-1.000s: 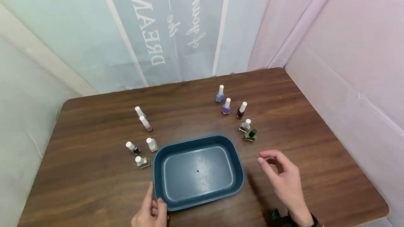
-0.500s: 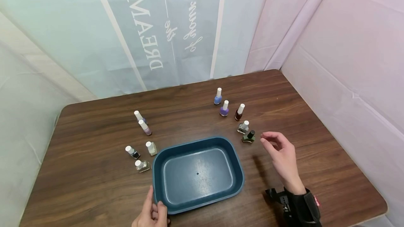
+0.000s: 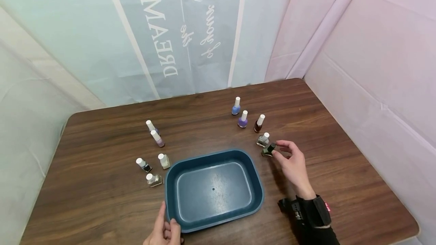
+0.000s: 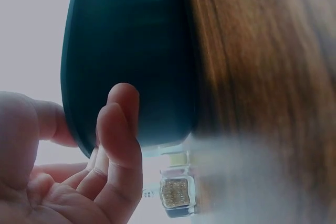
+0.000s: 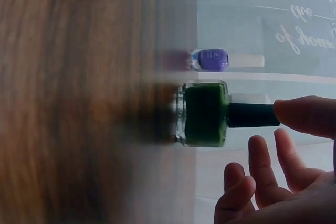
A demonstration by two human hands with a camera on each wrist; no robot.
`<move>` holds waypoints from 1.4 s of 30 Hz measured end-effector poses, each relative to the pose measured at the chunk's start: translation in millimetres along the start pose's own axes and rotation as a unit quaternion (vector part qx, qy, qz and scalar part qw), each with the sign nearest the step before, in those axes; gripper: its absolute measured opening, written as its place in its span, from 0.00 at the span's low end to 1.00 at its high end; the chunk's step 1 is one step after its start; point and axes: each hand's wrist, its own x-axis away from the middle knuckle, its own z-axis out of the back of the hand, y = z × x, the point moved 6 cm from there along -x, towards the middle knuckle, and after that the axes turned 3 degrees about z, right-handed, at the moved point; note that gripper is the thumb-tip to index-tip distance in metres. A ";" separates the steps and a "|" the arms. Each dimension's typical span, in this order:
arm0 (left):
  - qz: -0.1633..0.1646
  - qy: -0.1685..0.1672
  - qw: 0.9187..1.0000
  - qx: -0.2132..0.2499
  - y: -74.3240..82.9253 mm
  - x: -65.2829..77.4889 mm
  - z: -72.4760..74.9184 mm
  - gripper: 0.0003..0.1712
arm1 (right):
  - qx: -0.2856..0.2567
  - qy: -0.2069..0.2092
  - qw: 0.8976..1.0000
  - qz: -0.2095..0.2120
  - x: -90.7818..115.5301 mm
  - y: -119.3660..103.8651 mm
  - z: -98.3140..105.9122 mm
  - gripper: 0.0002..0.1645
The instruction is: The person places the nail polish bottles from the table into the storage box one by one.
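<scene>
Two hands show: the left hand point(image 3: 162, 230) clamps its fingers on the near-left corner of the blue tray point(image 3: 204, 190); the right hand point(image 3: 292, 163) sets its thumb against the black cap point(image 5: 253, 115) of the green bottle point(image 5: 203, 114), other fingers apart, beside a grey bottle point(image 3: 262, 140) on the surface point(image 3: 344, 177).

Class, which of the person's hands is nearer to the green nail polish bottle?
The right hand: its thumb is at the black cap of the green bottle. The left hand is farther away, at the near left corner of the blue tray.
</scene>
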 end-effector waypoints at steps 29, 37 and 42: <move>0.040 -0.042 0.998 -0.015 -1.2 -1.3 -5.2 0.27 | 0.093 -0.056 0.994 -0.007 -17.5 1.4 -9.2 0.16; 0.034 -0.037 0.999 -0.011 -2.8 -1.6 -2.8 0.27 | 0.109 -0.054 0.993 -0.003 -16.4 0.6 -13.1 0.15; 0.029 -0.031 0.999 -0.011 -4.2 -2.6 -1.2 0.27 | 0.118 -0.050 0.992 0.005 -14.2 -0.6 -15.6 0.14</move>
